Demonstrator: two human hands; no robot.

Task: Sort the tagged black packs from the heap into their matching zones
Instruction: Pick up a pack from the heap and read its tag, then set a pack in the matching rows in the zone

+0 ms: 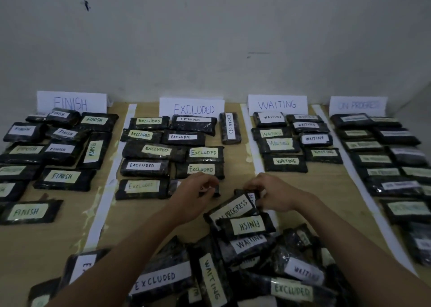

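A heap of tagged black packs lies at the front middle of the table. My left hand curls over a black pack at the front of the EXCLUDED zone; its tag is hidden by the hand. My right hand grips the far end of a pack tagged ON PROGRESS lying on top of the heap. Just below it lies a pack tagged FINISH, upside down to me. Sorted packs fill the FINISH, WAITING and ON PROGRESS zones.
White paper strips divide the wooden table into four columns under upright paper signs. A plain wall stands right behind the signs. Bare wood shows in front of the WAITING packs and at the front of the FINISH column.
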